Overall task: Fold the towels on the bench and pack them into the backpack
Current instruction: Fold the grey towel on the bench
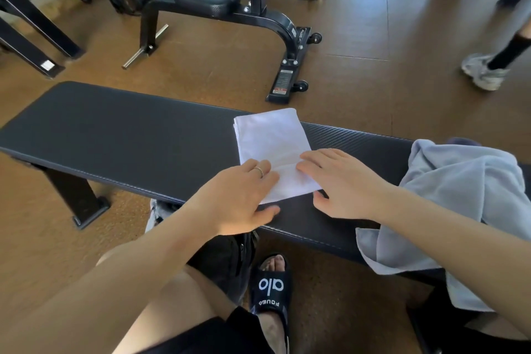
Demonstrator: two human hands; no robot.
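Two hands work the near end of a folded white towel (273,149) on the black padded bench (129,138). Nearest of all, below the wrists, a black slide sandal (270,287) is planted on the brown floor, and just left of it, under the left forearm, sits a dark bag, probably the backpack (227,261); its opening is hidden.

The left hand (241,195) lies flat and relaxed, ringed finger and its neighbours resting on the towel's near left corner, thumb spread along the bench edge. The right hand (342,184) mirrors it on the near right corner, fingers straight on the cloth, thumb tucked by the towel's near edge. Neither grips anything; the spread palms seem placed to pin and smooth the fold so it holds its shape.

Right of the right hand, a rumpled pale blue towel (459,195) drapes over the bench's front edge, unfolded, apparently awaiting its turn. The white towel stretches away from the fingertips across the pad, its layered edges stacked neatly.

Beyond the hands stands a black adjustable weight bench (218,6), and far right, someone's sneaker (482,70).
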